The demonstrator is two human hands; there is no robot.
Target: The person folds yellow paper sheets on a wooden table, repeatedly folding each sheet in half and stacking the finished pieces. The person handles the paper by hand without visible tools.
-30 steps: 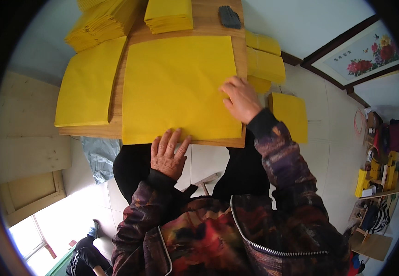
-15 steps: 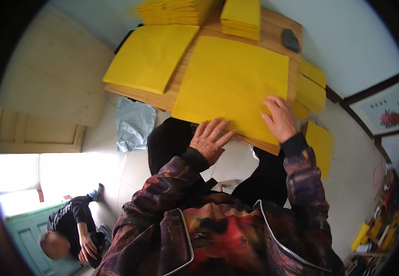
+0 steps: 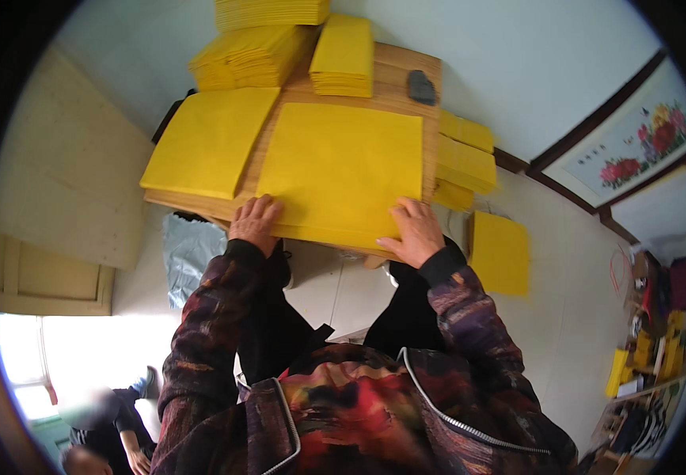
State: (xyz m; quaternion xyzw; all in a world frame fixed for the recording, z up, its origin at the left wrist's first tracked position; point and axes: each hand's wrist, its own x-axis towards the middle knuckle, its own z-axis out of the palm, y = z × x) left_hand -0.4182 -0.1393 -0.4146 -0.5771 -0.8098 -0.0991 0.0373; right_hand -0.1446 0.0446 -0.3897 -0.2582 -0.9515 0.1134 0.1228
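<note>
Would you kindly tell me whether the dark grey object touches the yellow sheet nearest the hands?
Apart: the head view shows bare tabletop between the dark grey object and the yellow sheet.

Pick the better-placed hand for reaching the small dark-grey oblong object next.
Right, likely. The right hand is at the near right corner of the yellow rectangular sheet, same side as the dark-grey oblong object; the left hand, near left corner, is farther.

Left hand, right hand (thumb spread), forearms forward.
</note>
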